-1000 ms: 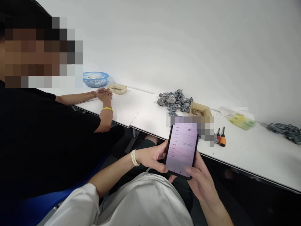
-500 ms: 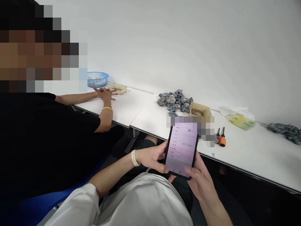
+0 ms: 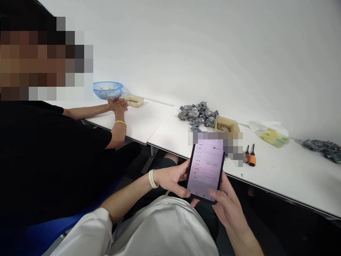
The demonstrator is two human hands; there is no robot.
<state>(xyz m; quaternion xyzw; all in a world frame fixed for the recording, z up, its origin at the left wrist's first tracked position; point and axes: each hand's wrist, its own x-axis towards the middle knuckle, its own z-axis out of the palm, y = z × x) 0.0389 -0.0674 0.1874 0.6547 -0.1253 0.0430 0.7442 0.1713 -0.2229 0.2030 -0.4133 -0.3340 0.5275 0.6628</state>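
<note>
A black-edged smartphone (image 3: 205, 170) is held upright above my lap, its lit screen showing a list with text too small to read. My left hand (image 3: 174, 179) grips its left edge, thumb at the lower left corner. Around the right edge wraps my right hand (image 3: 226, 199), with the thumb over the lower right of the screen. Some of the fingers are hidden behind the phone. Beyond it on the white table lie a heap of grey metal carburetor-like parts (image 3: 197, 113) and a cream bin (image 3: 227, 124) of small brass-coloured pieces.
Two screwdrivers (image 3: 252, 156) lie right of the phone, near a yellow-green plastic bag (image 3: 274, 137). More grey parts (image 3: 323, 149) sit far right. At left, a co-worker in black (image 3: 61, 149) rests clasped hands on the table, near a blue basket (image 3: 108, 90) and a shallow tray (image 3: 135, 101).
The co-worker's fingers, spread and interlaced before, are now folded together, and their head and body have shifted slightly left. My hands and the phone stay almost still.
</note>
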